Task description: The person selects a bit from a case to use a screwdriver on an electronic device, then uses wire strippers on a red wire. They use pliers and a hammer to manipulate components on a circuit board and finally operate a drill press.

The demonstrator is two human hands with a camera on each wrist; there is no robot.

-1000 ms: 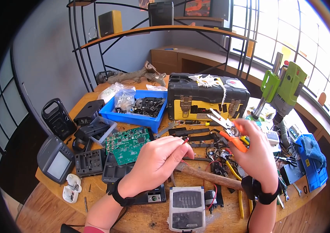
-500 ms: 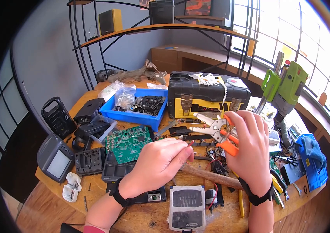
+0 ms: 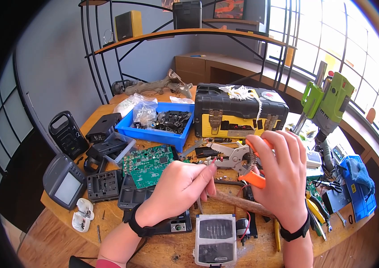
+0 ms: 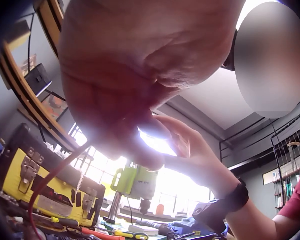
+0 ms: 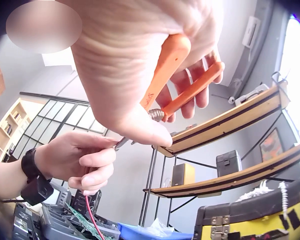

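Observation:
In the head view the left hand (image 3: 177,188) pinches a thin red wire between thumb and forefinger; its short end shows above the fingertips. The red wire (image 5: 91,216) hangs below that hand in the right wrist view. The right hand (image 3: 283,174) grips wire strippers (image 3: 238,160) by their orange handles (image 5: 194,90), which stand apart with a coiled spring between them. The strippers' jaws point left and lie at the left fingertips, beside the wire end. Whether the jaws touch the wire cannot be told.
A wooden hammer handle (image 3: 243,204) lies below the hands, with a grey case (image 3: 215,241) nearer the front. Behind are a green circuit board (image 3: 147,166), a blue tray (image 3: 153,133) and a black and yellow toolbox (image 3: 242,109). A green drill (image 3: 332,100) stands right.
The right hand has brought the strippers down and left, so the jaws are now at the left fingertips. The left hand has stayed nearly in place, still pinching the wire.

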